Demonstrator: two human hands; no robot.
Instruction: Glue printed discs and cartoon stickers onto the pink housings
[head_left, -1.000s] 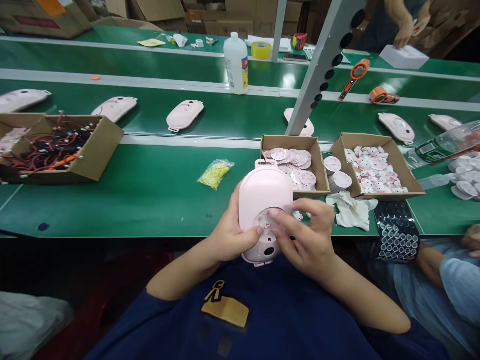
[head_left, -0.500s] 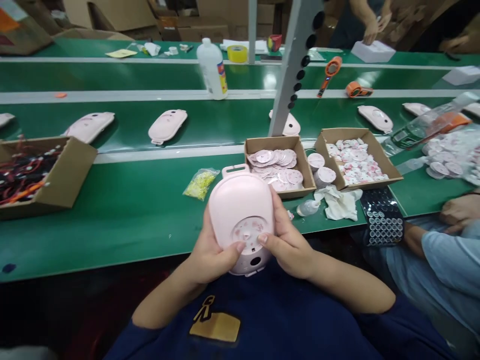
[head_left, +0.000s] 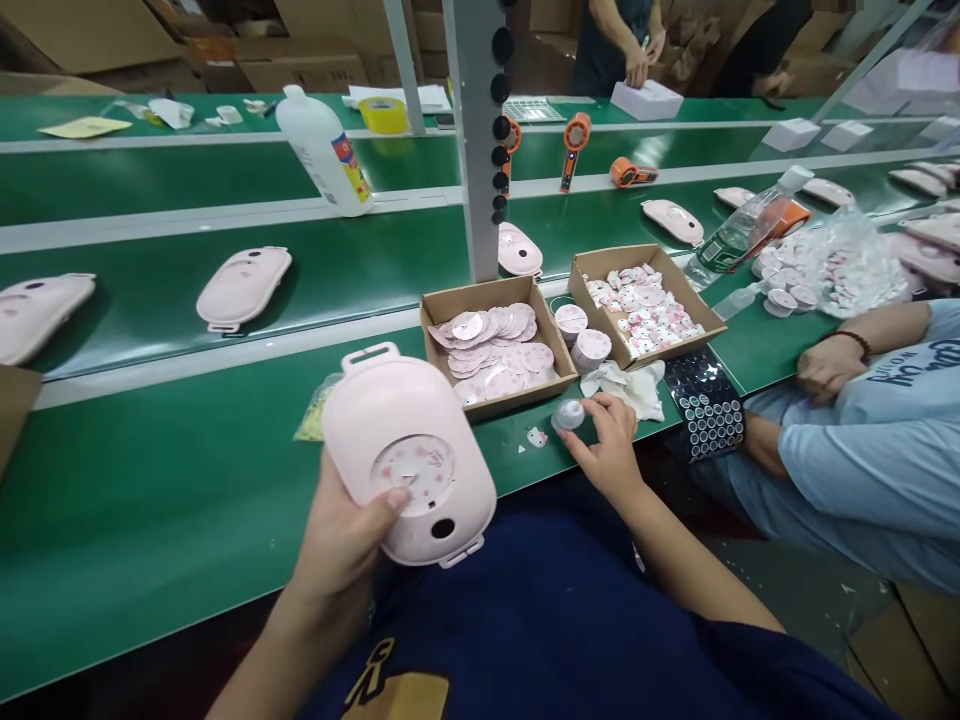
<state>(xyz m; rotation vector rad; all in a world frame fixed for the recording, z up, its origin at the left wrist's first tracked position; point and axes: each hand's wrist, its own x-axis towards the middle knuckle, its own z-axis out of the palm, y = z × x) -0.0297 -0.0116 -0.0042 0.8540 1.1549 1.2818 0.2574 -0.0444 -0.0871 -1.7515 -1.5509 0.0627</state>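
In my left hand point(head_left: 341, 540) is a pale pink plastic casing point(head_left: 390, 400), a rounded oblong with a slotted tab at each end. A round patterned disc point(head_left: 431, 465) fills its recess, and my thumb presses on the disc's lower edge. Below it is a dark oval hole. My right hand point(head_left: 611, 450) pinches a small translucent squeeze bottle point(head_left: 568, 415) between thumb and fingers, low over the green bench. Near that bottle lies a small kitty-face piece point(head_left: 536, 437). A white cloth point(head_left: 626, 388) lies just beyond my right fingers.
A cardboard box of pink discs point(head_left: 427, 310) and a box of kitty-face pieces point(head_left: 709, 325) stand ahead. More casings point(head_left: 244, 288) lie on the green belt behind. A metal post point(head_left: 480, 150) rises there. A co-worker's arm point(head_left: 862, 350) rests at right.
My right hand has let go of the casing and moved right to take hold of the squeeze bottle. My left hand alone now holds the casing, and the view has turned to the right.
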